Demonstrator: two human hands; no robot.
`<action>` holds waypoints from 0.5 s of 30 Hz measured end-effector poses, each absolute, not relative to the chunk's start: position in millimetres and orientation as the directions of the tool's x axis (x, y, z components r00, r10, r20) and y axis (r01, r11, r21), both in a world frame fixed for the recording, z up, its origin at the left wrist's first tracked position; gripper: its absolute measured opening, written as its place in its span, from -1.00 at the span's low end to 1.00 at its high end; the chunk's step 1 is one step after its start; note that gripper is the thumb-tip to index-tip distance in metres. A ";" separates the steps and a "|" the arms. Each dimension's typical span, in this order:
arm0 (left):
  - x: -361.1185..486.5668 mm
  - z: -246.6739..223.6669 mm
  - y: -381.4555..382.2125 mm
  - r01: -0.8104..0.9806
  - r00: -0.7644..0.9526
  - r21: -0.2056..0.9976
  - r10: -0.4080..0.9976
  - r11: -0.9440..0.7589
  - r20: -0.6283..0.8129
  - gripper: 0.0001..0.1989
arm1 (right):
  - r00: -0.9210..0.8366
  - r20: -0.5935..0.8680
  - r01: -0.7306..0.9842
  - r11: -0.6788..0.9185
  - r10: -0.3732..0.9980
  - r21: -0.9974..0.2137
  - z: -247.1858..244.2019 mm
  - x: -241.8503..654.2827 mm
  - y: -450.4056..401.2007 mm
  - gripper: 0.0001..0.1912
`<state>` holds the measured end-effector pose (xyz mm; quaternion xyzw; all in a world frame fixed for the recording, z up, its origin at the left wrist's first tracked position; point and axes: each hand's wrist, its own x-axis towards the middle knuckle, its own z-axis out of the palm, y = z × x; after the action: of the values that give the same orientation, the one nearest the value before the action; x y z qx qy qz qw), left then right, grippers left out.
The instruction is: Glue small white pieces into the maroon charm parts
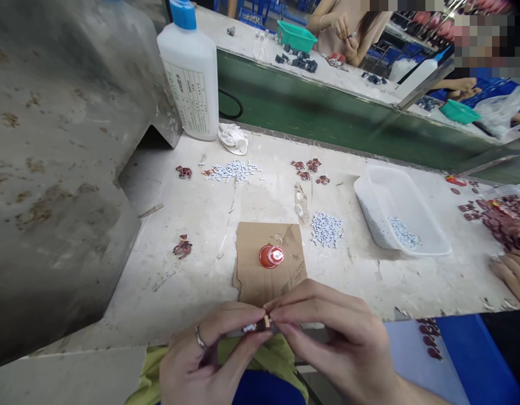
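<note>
My left hand [215, 351] pinches a small dark brown figure [260, 324] with a yellowish band and pale bits at its left end. At the figure's other end, the thumb and forefinger of my right hand [331, 329] are pressed together; any tiny part between them is hidden. Just beyond both hands lies a torn cardboard piece [251, 270] carrying a small red, shiny dish [271, 256]. A pile of tiny white-blue pieces [326, 229] sits right of the cardboard. Single brown figures [182, 246] lie to the left, with more brown figures [304, 175] farther back.
A large white bottle [192, 79] with a blue cap stands back left beside a metal housing [66, 146]. Near it are crumpled white tissue [233, 139] and another small-piece pile [234, 171]. A translucent tub [432, 233] stands right. A co-worker's hand [512, 273] rests at far right.
</note>
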<state>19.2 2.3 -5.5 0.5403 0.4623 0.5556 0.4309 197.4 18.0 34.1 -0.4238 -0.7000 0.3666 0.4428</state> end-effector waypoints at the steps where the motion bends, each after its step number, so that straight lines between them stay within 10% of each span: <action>1: 18.2 -6.4 2.8 0.028 -0.043 0.978 0.977 -0.206 0.207 -0.71 | -0.281 0.328 0.313 0.409 0.902 -0.857 34.4 198.9 14.9 -0.70; 6: 20.6 -6.0 2.8 -0.023 -0.067 0.987 0.985 -0.160 0.158 -0.75 | -0.398 0.364 0.484 0.530 0.842 -0.697 40.6 205.4 7.3 -0.60; 15: 30.4 -10.8 -6.0 -0.022 -0.153 0.993 0.982 -0.115 0.111 -0.67 | -0.345 0.167 0.258 0.265 0.924 -0.929 42.7 196.8 31.2 -0.71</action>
<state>30.4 -6.0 -10.8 0.4802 0.4996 0.5719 0.4390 196.8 31.2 42.7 -0.4242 -0.6963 0.4333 0.3841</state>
